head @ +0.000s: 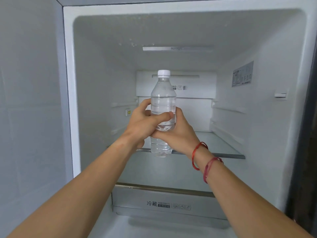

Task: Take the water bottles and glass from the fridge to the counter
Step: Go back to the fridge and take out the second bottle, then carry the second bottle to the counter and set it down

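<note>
While both hands clamp round its middle, one clear water bottle [163, 98] stands upright in the air inside the open fridge [103, 66], its single white cap [164, 73] on and pointing straight up. The left hand [142, 123] grips it from the left, thumb laid across the front and the other fingers curled round the far side. The right hand [181, 133] grips it from the right and slightly lower, fingers curled round the body just under the left thumb, so the two hands touch each other. The bottle's base hangs in front of the front edge of the one glass shelf [223, 148] (whether it touches that edge I cannot tell). It is almost full of clear water.

Two red string bracelets sit on the right wrist, one [197, 152] nearer the hand and one [211, 167] further up the forearm. Below the shelf is one drawer [163, 201] with printed text and three small icons on its front. One sticker [242, 73] is on the fridge's right inner wall, well apart from the bottle.
</note>
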The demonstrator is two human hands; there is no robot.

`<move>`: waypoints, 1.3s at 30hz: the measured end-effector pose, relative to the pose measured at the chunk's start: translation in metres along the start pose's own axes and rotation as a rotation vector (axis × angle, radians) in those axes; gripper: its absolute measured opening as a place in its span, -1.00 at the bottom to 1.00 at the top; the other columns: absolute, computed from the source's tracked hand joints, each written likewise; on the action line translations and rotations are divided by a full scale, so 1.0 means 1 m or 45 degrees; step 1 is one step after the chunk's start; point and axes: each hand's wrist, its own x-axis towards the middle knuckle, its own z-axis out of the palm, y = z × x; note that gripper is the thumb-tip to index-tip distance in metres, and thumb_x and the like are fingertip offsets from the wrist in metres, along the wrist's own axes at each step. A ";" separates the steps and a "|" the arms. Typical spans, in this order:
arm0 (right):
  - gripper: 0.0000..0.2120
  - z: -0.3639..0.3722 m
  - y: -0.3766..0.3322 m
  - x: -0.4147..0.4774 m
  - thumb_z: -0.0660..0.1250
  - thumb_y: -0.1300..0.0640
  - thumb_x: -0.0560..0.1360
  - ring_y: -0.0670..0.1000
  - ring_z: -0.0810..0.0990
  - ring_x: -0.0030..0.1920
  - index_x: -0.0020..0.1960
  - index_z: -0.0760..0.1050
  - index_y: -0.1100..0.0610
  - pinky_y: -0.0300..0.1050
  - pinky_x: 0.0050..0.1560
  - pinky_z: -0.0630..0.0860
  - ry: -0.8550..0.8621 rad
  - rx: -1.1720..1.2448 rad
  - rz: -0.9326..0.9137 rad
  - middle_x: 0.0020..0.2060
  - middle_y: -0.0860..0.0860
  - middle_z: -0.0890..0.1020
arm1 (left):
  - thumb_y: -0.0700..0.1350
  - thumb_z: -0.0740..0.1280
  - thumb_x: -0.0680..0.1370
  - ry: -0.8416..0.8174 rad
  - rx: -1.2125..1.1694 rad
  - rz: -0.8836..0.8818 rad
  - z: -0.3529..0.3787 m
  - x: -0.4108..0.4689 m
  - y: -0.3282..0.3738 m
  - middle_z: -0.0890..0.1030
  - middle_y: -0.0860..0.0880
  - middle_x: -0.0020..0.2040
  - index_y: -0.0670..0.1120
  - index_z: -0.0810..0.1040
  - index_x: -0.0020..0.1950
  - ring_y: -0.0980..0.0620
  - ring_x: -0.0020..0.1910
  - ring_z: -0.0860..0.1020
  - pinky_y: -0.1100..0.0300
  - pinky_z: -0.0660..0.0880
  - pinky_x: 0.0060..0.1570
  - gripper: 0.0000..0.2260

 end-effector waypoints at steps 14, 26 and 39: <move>-0.53 0.040 -0.030 -0.017 0.05 -0.58 0.31 -0.23 0.66 -0.09 0.18 0.30 -0.54 0.11 0.23 0.53 -0.219 0.233 -0.048 0.08 -0.20 0.60 | -0.03 0.58 0.31 0.245 0.194 0.105 -0.079 -0.078 0.053 0.74 -0.01 -0.06 0.08 0.58 0.19 -0.04 -0.08 0.73 0.12 0.59 -0.17 -0.54; -0.46 0.166 -0.104 -0.061 0.06 -0.55 0.31 -0.01 0.71 -0.17 0.22 0.40 -0.41 0.10 0.02 0.64 -0.580 0.465 -0.155 -0.03 -0.04 0.68 | -0.03 0.55 0.34 0.562 0.401 0.040 -0.183 -0.201 0.091 0.73 -0.06 0.02 0.09 0.59 0.22 -0.08 -0.03 0.72 -0.05 0.59 -0.04 -0.54; -0.40 0.343 -0.210 -0.176 0.00 -0.51 0.44 -0.12 0.44 0.18 0.42 0.24 -0.33 -0.16 0.08 0.32 -1.000 0.407 -0.358 0.23 -0.09 0.49 | -0.03 0.58 0.32 1.006 0.581 -0.031 -0.296 -0.398 0.158 0.71 -0.11 0.09 0.06 0.56 0.26 -0.20 0.05 0.69 0.09 0.59 -0.05 -0.48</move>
